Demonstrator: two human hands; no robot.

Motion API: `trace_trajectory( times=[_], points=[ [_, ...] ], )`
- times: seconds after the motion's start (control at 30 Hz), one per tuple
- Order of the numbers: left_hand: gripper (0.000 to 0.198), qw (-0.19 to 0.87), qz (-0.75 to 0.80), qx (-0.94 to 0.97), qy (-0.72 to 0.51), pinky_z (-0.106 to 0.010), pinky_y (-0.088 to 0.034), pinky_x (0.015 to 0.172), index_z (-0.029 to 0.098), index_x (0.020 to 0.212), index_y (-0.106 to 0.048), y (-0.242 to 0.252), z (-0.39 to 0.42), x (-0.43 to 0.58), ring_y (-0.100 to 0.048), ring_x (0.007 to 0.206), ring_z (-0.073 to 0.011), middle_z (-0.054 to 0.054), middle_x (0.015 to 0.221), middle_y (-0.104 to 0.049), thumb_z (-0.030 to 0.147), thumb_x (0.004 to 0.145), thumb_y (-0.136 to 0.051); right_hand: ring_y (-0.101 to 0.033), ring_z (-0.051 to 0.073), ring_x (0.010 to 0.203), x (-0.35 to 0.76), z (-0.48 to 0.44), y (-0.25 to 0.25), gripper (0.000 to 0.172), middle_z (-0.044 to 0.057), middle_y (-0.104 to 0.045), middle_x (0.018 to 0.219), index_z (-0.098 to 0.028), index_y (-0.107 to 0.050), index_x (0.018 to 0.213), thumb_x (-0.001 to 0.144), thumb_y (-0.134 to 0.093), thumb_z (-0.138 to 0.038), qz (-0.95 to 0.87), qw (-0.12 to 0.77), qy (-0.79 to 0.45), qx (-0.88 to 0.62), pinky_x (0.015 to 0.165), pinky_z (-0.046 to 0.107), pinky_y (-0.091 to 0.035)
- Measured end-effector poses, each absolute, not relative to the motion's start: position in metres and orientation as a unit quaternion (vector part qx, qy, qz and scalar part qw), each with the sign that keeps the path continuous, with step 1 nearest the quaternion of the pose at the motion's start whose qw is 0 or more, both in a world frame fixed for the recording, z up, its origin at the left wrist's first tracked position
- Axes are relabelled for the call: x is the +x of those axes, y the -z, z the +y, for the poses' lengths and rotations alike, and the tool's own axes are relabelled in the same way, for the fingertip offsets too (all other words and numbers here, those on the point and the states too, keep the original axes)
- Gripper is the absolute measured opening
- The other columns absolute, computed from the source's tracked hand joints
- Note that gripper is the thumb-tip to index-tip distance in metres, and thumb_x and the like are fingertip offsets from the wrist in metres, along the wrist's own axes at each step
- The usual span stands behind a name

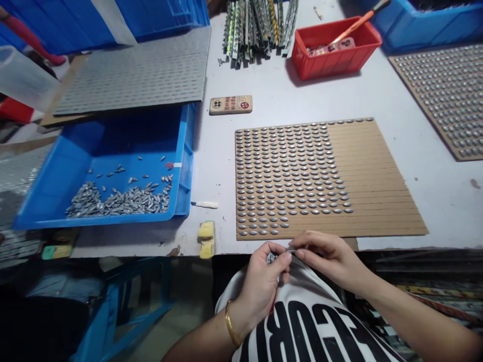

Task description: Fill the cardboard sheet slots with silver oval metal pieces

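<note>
L hand (262, 289) curled shut on small silver beads (271, 258), R hand (328, 256) pinching one at fingertips, both just off table edge over my shirt. Cardboard sheet (377, 176): left side rows filled w/ beads, neat & evenly spaced; right side grooves still bare. More loose in blue bin (184, 156).

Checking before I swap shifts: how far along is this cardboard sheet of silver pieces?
Done: about half the cardboard sheet, its left side, carries rows of silver oval pieces, the lowest rows shorter. In hand: the right hand pinches one piece, and the left hand holds a few more. Left: the sheet's bare right side, with loose pieces in the blue bin.
</note>
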State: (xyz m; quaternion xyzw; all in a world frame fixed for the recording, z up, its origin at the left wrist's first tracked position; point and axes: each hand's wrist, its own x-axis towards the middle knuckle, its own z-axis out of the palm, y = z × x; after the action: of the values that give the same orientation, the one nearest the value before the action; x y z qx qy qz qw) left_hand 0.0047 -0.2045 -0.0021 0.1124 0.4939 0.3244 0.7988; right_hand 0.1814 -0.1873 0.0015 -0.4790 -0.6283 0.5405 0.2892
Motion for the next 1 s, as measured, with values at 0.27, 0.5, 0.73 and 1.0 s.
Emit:
trace_trajectory(
  times=[0.27, 0.5, 0.73, 1.0],
  points=[
    [0.021, 0.801, 0.480, 0.096, -0.346, -0.018, -0.033, 0.046, 0.015, 0.086, -0.056, -0.005, -0.199, -0.002, -0.051, 0.053, -0.0074, 0.000, 0.068, -0.059, 0.026, 0.074, -0.071, -0.062, 0.014, 0.073, 0.186, -0.180, 0.003, 0.013, 0.004, -0.067, 0.082, -0.020, -0.065, 0.091, 0.091, -0.052, -0.022, -0.705, 0.275, -0.455, -0.469, 0.065, 0.025, -0.050],
    [0.029, 0.817, 0.461, -0.028, -0.347, -0.034, -0.051, 0.076, 0.010, 0.109, -0.057, -0.009, -0.204, -0.016, -0.068, 0.082, -0.0233, -0.017, 0.099, -0.067, 0.028, 0.086, -0.055, -0.059, 0.017, 0.079, 0.182, -0.176, 0.030, 0.023, 0.008, -0.066, 0.091, -0.019, -0.062, 0.106, 0.090, -0.047, -0.012, -0.839, 0.262, -0.183, -0.440, 0.067, 0.029, -0.051],
    [0.024, 0.823, 0.459, 0.042, -0.333, -0.029, -0.050, 0.067, 0.014, 0.102, -0.055, -0.004, -0.207, -0.011, -0.067, 0.072, -0.0186, -0.012, 0.088, -0.068, 0.029, 0.084, -0.060, -0.056, 0.018, 0.077, 0.177, -0.170, 0.030, 0.024, 0.007, -0.064, 0.087, -0.018, -0.065, 0.102, 0.089, -0.047, -0.009, -0.862, 0.222, -0.115, -0.441, 0.061, 0.027, -0.047],
    [0.028, 0.808, 0.473, 0.062, -0.346, -0.028, -0.051, 0.073, 0.011, 0.101, -0.059, -0.003, -0.203, -0.006, -0.067, 0.075, -0.0163, -0.013, 0.093, -0.068, 0.029, 0.081, -0.066, -0.058, 0.018, 0.083, 0.180, -0.171, 0.024, 0.023, 0.008, -0.063, 0.092, -0.020, -0.062, 0.106, 0.089, -0.048, -0.012, -0.832, 0.257, -0.198, -0.450, 0.069, 0.029, -0.051]
  ],
)
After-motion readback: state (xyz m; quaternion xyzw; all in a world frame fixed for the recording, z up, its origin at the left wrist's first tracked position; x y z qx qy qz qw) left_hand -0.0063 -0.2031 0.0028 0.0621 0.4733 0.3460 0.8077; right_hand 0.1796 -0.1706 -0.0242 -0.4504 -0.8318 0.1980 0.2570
